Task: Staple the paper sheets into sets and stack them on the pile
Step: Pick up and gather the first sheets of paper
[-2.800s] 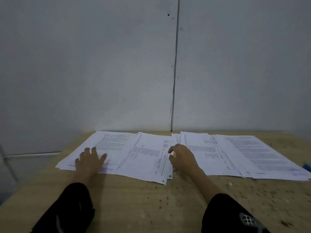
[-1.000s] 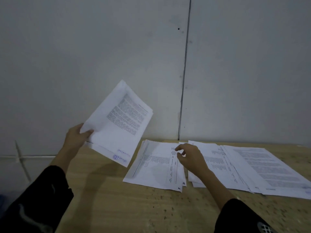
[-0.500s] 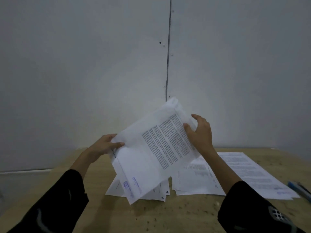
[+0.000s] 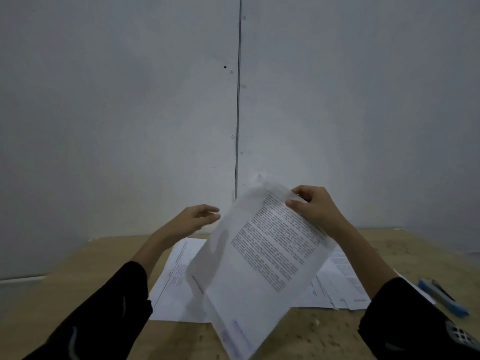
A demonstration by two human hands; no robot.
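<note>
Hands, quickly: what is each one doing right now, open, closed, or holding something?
Left hand: open, fingers straight, beside the paper sheets; touch cannot be told.
Right hand: pinches the paper sheets at their top corner.

Right hand (image 4: 315, 209) pinches tilted paper sheets (image 4: 259, 261) above the table (image 4: 78, 271), left hand (image 4: 193, 220) loose-fingered just beside them.

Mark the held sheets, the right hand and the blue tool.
held sheets (image 4: 259, 255): head view, printed face of the top sheet.
right hand (image 4: 315, 210): head view, back of the hand.
blue tool (image 4: 442, 299): head view, its blue body.
</note>
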